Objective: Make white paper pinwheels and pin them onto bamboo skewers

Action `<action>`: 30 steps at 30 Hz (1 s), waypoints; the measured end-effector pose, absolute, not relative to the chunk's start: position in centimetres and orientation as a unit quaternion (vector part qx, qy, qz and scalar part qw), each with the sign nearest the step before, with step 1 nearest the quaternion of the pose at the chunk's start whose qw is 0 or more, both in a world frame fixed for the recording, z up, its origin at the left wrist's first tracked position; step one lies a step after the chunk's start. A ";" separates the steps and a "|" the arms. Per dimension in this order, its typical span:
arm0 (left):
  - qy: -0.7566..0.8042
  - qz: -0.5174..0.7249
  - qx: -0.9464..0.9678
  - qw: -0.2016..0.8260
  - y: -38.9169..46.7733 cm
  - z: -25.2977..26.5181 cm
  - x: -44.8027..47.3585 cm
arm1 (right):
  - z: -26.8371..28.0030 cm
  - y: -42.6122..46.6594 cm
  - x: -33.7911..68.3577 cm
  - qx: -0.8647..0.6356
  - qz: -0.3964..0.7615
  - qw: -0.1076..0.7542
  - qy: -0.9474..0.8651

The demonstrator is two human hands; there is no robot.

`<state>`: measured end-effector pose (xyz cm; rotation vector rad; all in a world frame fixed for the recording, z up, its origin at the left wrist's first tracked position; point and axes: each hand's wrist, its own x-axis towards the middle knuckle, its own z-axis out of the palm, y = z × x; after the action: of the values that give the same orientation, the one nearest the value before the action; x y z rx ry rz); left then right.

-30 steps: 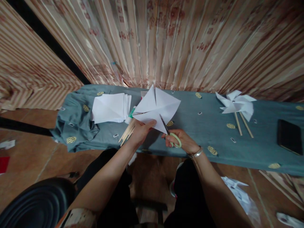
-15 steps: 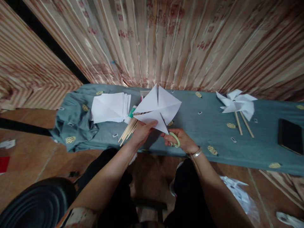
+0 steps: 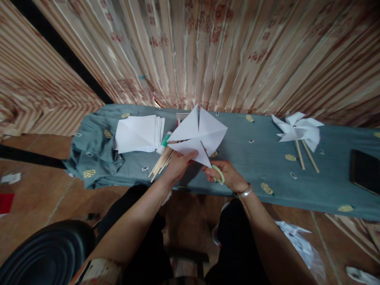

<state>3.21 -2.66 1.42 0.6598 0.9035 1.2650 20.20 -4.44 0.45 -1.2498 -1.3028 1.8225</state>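
Observation:
My left hand (image 3: 179, 164) pinches a white paper square (image 3: 209, 128) by its near part, thumb on top. Slits run inward from its corners, so the paper parts into pointed flaps. In my right hand (image 3: 224, 173) is a pair of scissors (image 3: 219, 174) with pale green handles; the blades lie in the slit at the paper's near right side. Under and left of the paper are several thin wooden sticks (image 3: 160, 164) and a green-and-white glue stick (image 3: 164, 142). A stack of white paper squares (image 3: 136, 133) lies further left.
Two paper pinwheels (image 3: 297, 127) on wooden sticks lie at the right of the cloth-covered table (image 3: 252, 158). A dark notebook (image 3: 365, 170) is at the far right. A black round stool (image 3: 47, 253) stands lower left. A plastic bag with white paper (image 3: 299, 241) rests on the floor.
Both hands, the paper and the scissors keep nearly the same place. The whole view has shifted very slightly.

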 end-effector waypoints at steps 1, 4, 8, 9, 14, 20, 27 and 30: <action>0.401 0.559 0.291 0.665 -2.7 1.4 3.2 | 0.4 -4.4 20.2 -0.466 0.682 0.285 -0.487; 0.407 0.558 0.289 0.663 -2.6 1.5 3.3 | 0.2 -4.4 20.2 -0.463 0.684 0.286 -0.486; 0.413 0.555 0.288 0.662 -2.6 1.5 3.3 | 0.0 -4.4 20.2 -0.464 0.682 0.288 -0.487; 0.413 0.555 0.288 0.662 -2.6 1.5 3.3 | 0.0 -4.4 20.3 -0.463 0.681 0.288 -0.488; 0.407 0.555 0.290 0.665 -2.8 1.6 3.3 | -0.1 -4.4 20.2 -0.465 0.679 0.286 -0.492; 0.411 0.568 0.294 0.649 -2.7 1.5 3.2 | 0.1 -4.5 20.0 -0.460 0.687 0.280 -0.488; 0.455 0.569 0.305 0.614 -2.3 1.5 2.5 | 0.8 -4.8 20.4 -0.448 0.692 0.252 -0.507; 0.455 0.580 0.303 0.604 -2.0 1.7 1.8 | 1.4 -4.9 21.1 -0.458 0.696 0.212 -0.511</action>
<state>1.82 -1.99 1.74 0.7016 1.0523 1.3412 21.14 -4.91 1.39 -1.2735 -1.4192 1.9324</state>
